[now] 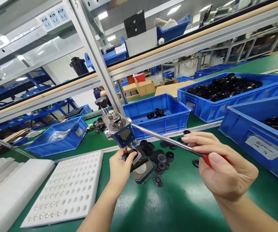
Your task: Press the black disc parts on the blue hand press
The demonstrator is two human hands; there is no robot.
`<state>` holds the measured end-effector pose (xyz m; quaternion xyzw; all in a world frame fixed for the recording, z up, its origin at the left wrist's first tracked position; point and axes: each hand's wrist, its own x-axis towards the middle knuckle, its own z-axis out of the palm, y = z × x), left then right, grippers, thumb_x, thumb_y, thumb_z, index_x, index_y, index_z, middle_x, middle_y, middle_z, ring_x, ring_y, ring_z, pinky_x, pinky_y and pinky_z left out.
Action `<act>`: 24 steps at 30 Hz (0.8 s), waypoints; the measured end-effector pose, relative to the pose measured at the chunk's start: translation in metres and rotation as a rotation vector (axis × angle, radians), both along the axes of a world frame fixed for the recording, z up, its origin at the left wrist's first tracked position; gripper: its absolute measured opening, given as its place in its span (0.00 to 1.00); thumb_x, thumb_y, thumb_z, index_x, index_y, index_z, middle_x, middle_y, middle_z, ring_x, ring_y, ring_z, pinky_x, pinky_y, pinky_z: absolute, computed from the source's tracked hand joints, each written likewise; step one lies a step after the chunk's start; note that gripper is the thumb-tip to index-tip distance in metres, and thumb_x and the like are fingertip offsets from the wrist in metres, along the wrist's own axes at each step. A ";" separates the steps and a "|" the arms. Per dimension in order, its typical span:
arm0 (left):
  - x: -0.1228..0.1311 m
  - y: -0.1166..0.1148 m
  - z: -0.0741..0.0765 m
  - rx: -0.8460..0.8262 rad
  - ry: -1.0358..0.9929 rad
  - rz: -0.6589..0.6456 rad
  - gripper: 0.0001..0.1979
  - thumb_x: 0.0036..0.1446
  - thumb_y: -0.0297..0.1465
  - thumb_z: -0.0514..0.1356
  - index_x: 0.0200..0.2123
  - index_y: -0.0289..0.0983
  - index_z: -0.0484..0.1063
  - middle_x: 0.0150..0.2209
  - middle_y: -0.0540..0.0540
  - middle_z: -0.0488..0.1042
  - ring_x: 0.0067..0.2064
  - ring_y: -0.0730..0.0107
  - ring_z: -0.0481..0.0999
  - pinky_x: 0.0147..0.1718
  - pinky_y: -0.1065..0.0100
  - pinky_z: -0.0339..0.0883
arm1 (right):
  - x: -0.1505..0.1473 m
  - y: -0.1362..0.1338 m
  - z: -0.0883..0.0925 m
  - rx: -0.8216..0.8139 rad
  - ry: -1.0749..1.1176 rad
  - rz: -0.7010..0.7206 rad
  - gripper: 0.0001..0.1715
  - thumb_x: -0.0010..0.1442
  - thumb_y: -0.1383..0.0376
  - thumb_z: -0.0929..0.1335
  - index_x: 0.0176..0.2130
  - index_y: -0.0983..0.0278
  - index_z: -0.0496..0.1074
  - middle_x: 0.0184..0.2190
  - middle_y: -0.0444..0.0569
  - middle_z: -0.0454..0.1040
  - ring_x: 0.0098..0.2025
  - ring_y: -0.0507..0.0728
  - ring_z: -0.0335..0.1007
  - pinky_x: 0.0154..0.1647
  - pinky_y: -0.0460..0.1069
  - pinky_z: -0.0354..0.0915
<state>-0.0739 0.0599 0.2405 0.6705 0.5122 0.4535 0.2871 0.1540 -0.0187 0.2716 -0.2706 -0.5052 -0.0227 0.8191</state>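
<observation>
A small blue hand press (pixel 124 135) stands on the green bench, with a long metal lever (pixel 163 137) reaching out to the right. My right hand (pixel 222 170) is closed around the lever's red grip (pixel 208 160). Under the ram, my left hand (pixel 121 164) pinches a small black round part (pixel 135 153) between thumb and fingers; most of that part is hidden. Beside the press base (pixel 142 172) lie several loose black discs (pixel 162 158), some of them stacked against each other.
Left of the press lies a white foam tray (pixel 77 183) with small shiny pieces in many holes. Blue bins (pixel 157 124) with black parts line the back and right. An aluminium post (pixel 105 71) rises behind the press. A person's sleeve (pixel 97 93) shows beyond.
</observation>
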 end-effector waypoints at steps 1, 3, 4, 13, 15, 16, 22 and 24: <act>0.000 0.001 -0.001 0.000 0.009 -0.005 0.13 0.55 0.36 0.65 0.41 0.37 0.80 0.40 0.44 0.84 0.43 0.58 0.81 0.46 0.62 0.72 | 0.000 0.001 -0.005 0.000 0.007 -0.021 0.12 0.57 0.69 0.66 0.34 0.61 0.80 0.35 0.49 0.82 0.41 0.65 0.78 0.43 0.64 0.71; -0.002 0.003 -0.005 0.009 0.026 -0.013 0.13 0.55 0.37 0.65 0.42 0.37 0.80 0.40 0.44 0.84 0.42 0.58 0.82 0.46 0.62 0.72 | 0.002 0.003 -0.018 0.006 0.019 -0.064 0.12 0.57 0.67 0.66 0.34 0.61 0.80 0.35 0.50 0.82 0.41 0.66 0.78 0.43 0.66 0.71; -0.003 0.004 -0.007 0.018 0.033 -0.014 0.13 0.55 0.37 0.65 0.42 0.38 0.80 0.40 0.44 0.84 0.42 0.58 0.82 0.46 0.62 0.73 | 0.003 0.003 -0.024 0.006 0.017 -0.076 0.12 0.57 0.67 0.66 0.34 0.62 0.80 0.35 0.51 0.82 0.42 0.66 0.78 0.43 0.67 0.71; -0.003 0.003 -0.003 0.036 0.059 0.006 0.13 0.55 0.40 0.65 0.38 0.37 0.79 0.37 0.44 0.83 0.40 0.59 0.80 0.43 0.63 0.71 | 0.004 0.002 -0.016 0.001 -0.101 -0.057 0.15 0.61 0.71 0.63 0.37 0.62 0.79 0.36 0.50 0.82 0.41 0.63 0.78 0.42 0.64 0.72; -0.002 0.001 -0.001 0.033 0.068 0.039 0.14 0.54 0.41 0.65 0.37 0.37 0.79 0.37 0.44 0.83 0.40 0.58 0.80 0.43 0.63 0.70 | 0.003 0.001 -0.015 -0.004 -0.097 -0.048 0.15 0.61 0.72 0.64 0.36 0.61 0.79 0.35 0.50 0.81 0.40 0.62 0.78 0.41 0.62 0.73; -0.002 0.000 0.000 0.036 0.076 0.054 0.14 0.54 0.41 0.65 0.37 0.37 0.79 0.36 0.44 0.83 0.39 0.58 0.79 0.42 0.62 0.69 | 0.003 0.001 -0.018 -0.007 -0.085 -0.046 0.15 0.61 0.72 0.64 0.37 0.61 0.79 0.35 0.49 0.81 0.39 0.61 0.78 0.39 0.61 0.73; 0.001 -0.002 0.001 0.077 0.083 0.078 0.13 0.52 0.42 0.65 0.34 0.39 0.78 0.36 0.45 0.83 0.38 0.59 0.79 0.38 0.63 0.68 | -0.004 0.004 -0.040 -0.019 0.051 -0.102 0.14 0.61 0.71 0.64 0.37 0.63 0.79 0.33 0.50 0.81 0.34 0.60 0.79 0.30 0.57 0.75; 0.002 -0.004 0.004 0.085 0.076 0.083 0.12 0.51 0.41 0.65 0.33 0.39 0.77 0.35 0.45 0.83 0.36 0.59 0.79 0.37 0.63 0.69 | -0.007 0.007 -0.043 0.007 0.059 -0.110 0.14 0.60 0.71 0.64 0.36 0.63 0.79 0.32 0.49 0.81 0.33 0.61 0.79 0.28 0.56 0.75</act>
